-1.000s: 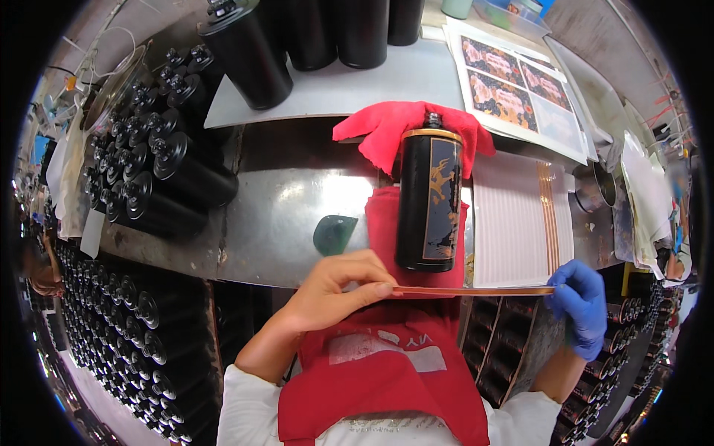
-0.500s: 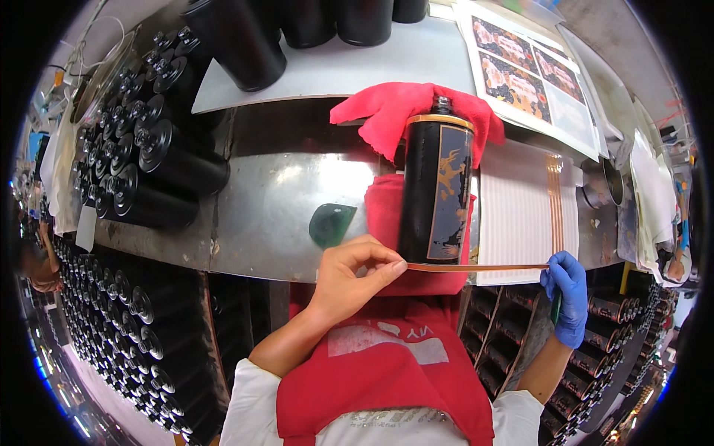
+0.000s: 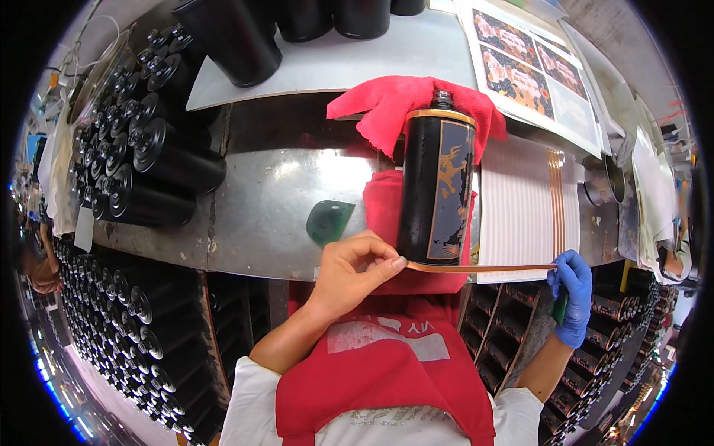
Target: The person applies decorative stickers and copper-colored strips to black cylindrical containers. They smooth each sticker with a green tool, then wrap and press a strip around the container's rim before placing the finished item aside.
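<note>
Between my two hands a thin copper-gold strip (image 3: 491, 268) is stretched level along the base of a black bottle (image 3: 437, 186). My bare left hand (image 3: 361, 269) pinches its left end beside the bottle's lower left edge. My right hand (image 3: 571, 293), in a blue glove, grips the other end and also has a green scraper (image 3: 561, 306) against its palm, partly hidden. The bottle lies on red cloth (image 3: 383, 201), neck away from me; it bears a gold band and a dark panel with gold figures. Another green scraper (image 3: 329, 221) lies on the metal table left of the cloth.
A striped white sheet (image 3: 513, 215) with several gold strips lies right of the bottle. Black bottles (image 3: 160, 152) crowd the left side, and tall black cylinders (image 3: 238, 44) stand at the back. Printed pictures (image 3: 520, 67) lie far right. Racks of bottles (image 3: 111, 320) sit below the table edge.
My right hand has shifted slightly right with its end of the strip. The strip now sags a little near my left hand, which still pinches it by the bottle's base.
</note>
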`<control>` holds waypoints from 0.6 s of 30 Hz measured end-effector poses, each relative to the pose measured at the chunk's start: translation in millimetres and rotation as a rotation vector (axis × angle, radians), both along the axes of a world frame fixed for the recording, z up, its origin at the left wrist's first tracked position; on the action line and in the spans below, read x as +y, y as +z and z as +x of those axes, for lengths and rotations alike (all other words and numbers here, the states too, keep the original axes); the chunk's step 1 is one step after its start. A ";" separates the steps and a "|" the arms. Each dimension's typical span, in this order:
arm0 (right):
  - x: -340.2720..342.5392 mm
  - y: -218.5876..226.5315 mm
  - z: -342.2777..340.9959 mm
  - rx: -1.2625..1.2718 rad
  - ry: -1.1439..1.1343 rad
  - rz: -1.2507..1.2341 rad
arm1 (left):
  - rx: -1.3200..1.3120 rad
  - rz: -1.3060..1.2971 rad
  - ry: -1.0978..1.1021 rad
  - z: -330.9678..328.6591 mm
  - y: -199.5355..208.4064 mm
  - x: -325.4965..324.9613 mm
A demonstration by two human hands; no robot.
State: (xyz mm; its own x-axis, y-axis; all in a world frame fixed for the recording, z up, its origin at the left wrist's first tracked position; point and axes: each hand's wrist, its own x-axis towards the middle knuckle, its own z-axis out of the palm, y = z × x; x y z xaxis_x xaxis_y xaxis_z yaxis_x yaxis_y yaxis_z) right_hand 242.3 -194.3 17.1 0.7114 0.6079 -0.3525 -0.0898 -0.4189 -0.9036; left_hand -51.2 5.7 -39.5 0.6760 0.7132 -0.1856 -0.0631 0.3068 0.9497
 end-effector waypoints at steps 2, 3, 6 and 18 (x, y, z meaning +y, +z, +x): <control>3.0 3.4 -1.1 -0.016 0.002 -0.006 | -0.025 -0.031 0.018 -0.4 -2.1 0.1; 3.6 3.4 -0.7 -0.010 0.005 -0.003 | -0.038 -0.049 0.029 -0.8 -2.3 0.1; 4.1 -0.5 2.1 0.004 0.019 -0.014 | -0.003 -0.023 0.005 -0.4 -0.3 1.6; 0.6 -13.6 3.7 0.009 0.014 -0.043 | 0.008 -0.162 -0.107 -1.3 -4.6 13.0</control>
